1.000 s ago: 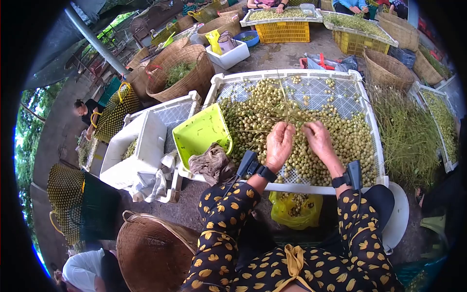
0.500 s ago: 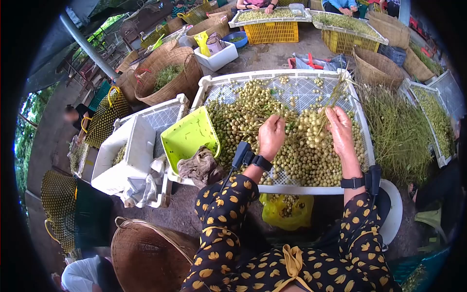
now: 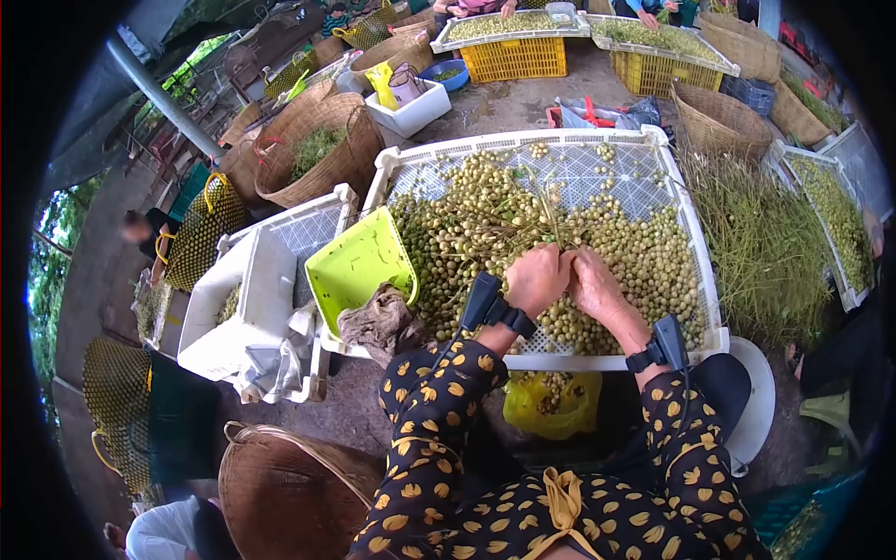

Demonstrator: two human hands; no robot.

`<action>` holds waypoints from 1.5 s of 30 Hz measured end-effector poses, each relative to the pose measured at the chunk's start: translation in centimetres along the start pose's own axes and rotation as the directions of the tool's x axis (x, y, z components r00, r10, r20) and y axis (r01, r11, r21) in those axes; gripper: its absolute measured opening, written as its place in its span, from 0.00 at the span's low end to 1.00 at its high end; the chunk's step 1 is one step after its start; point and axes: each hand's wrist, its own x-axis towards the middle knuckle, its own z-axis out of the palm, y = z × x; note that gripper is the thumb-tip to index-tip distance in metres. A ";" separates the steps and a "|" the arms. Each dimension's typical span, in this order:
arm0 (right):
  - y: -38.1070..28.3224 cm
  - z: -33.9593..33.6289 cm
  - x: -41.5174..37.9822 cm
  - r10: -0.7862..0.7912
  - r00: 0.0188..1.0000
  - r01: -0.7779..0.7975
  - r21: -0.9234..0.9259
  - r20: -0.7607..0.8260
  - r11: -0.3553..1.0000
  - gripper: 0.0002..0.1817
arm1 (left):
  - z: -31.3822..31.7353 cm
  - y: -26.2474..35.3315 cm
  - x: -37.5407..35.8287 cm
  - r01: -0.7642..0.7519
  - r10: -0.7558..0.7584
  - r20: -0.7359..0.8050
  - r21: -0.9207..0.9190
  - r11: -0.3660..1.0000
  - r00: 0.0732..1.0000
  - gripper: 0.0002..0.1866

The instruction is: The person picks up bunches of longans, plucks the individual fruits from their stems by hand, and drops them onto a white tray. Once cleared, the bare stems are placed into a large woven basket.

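My left hand (image 3: 537,280) and my right hand (image 3: 597,286) meet low over a white mesh tray (image 3: 551,138), fingertips close together. Both are closed in a pinch on thin fruit stems (image 3: 553,219) that rise just beyond the fingers; the exact grip is partly hidden. Around and beneath them lies a thick layer of small round yellow-green fruit (image 3: 644,247), some of it attached to twigs left of centre. At the tray's left edge, a lime-green bin (image 3: 350,261) leans with dark bits inside. A crumpled brown cloth (image 3: 381,325) rests against its front.
A pile of bare stalks (image 3: 756,252) stands right of the tray. Left are a white foam box (image 3: 224,308) and a wicker basket holding greenery (image 3: 317,154). A tall basket (image 3: 280,485) stands front left; a yellow bag (image 3: 553,406) sits below. Other people work at far trays.
My right hand has come down and left to meet my left hand, which has moved slightly right and down. The fruit cluster raised by my right hand is no longer seen there.
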 end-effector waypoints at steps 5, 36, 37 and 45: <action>-0.5 0.2 -0.5 -0.082 0.991 0.083 -0.008 0.105 0.997 0.14 | -1.5 -0.2 -0.3 -0.103 0.100 0.036 0.094 0.990 0.994 0.17; 2.4 -3.3 -0.3 0.361 0.922 -0.376 0.093 0.142 0.922 0.18 | -6.9 -1.2 3.2 0.013 -0.394 -0.030 -0.994 0.106 0.919 0.08; 3.7 -2.9 -0.2 0.285 0.958 -0.286 0.085 0.022 0.954 0.18 | -6.9 -1.3 3.2 0.023 -0.390 -0.013 -0.996 0.089 0.921 0.08; 0.4 -5.0 1.3 0.455 0.739 -0.541 0.840 0.497 -0.040 0.18 | -3.5 0.2 2.9 0.102 -0.251 0.080 -0.992 0.076 0.965 0.08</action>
